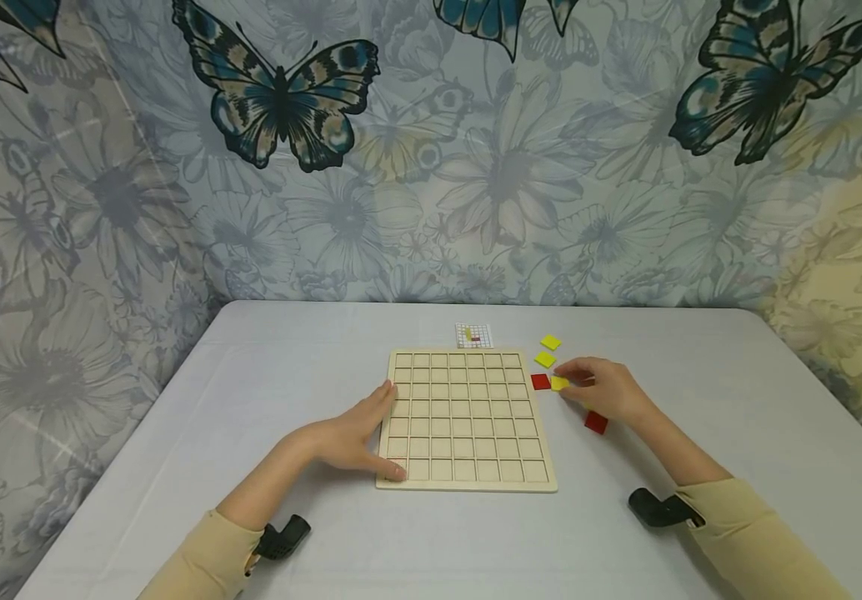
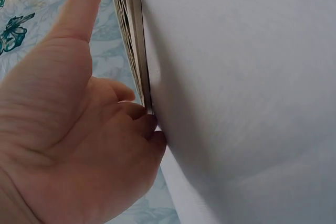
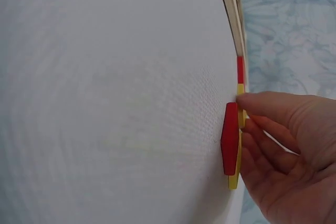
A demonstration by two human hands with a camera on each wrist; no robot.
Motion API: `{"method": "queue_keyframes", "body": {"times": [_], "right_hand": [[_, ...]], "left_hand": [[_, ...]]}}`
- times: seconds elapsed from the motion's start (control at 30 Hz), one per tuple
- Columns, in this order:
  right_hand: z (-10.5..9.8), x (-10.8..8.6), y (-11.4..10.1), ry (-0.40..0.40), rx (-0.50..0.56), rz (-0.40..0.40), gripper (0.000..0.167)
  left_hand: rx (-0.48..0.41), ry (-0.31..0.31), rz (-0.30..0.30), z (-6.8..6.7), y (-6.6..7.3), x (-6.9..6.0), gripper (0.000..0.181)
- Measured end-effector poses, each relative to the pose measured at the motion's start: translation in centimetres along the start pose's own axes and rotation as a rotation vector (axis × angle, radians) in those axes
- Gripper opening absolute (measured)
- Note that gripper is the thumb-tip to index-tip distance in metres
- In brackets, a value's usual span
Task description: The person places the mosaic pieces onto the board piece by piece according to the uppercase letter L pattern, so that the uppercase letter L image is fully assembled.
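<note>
A pale wooden grid board (image 1: 468,421) lies flat on the table. My left hand (image 1: 352,433) rests along its left edge, thumb on the near corner and fingers at the side; the left wrist view shows the hand (image 2: 84,124) against the board's edge (image 2: 137,40). Right of the board, my right hand (image 1: 607,390) pinches a yellow square tile (image 1: 559,383) beside a red tile (image 1: 540,382). In the right wrist view the thumb and fingers of this hand (image 3: 289,140) are at the yellow tile, with another red tile (image 3: 229,139) in front.
Two more yellow tiles (image 1: 550,342) (image 1: 545,359) lie beyond my right hand, near the board's far right corner. A red tile (image 1: 596,422) lies under the near side of that hand. Behind the board is a small printed grid card (image 1: 473,336). The table (image 1: 251,367) ends at a patterned cloth.
</note>
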State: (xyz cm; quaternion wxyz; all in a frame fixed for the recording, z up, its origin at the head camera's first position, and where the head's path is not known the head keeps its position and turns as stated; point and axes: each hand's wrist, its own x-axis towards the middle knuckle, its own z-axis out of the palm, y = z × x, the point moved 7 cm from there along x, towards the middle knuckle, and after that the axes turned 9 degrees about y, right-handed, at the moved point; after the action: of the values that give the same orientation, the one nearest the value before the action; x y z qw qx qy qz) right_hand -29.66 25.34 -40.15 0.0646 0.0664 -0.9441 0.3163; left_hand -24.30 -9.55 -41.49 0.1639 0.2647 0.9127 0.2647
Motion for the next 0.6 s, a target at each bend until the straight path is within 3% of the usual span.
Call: {"method": "queue_keyframes", "body": {"times": [0.3, 0.6], "right_hand": [[-0.23, -0.16, 0.05, 0.019, -0.010, 0.004, 0.028], [-0.45, -0.07, -0.13, 0.053, -0.006, -0.063, 0.024]], "left_hand": [[0.059, -0.014, 0.004, 0.37, -0.14, 0.00, 0.126], [0.066, -0.008, 0.017, 0.22, 0.07, -0.15, 0.124]]}}
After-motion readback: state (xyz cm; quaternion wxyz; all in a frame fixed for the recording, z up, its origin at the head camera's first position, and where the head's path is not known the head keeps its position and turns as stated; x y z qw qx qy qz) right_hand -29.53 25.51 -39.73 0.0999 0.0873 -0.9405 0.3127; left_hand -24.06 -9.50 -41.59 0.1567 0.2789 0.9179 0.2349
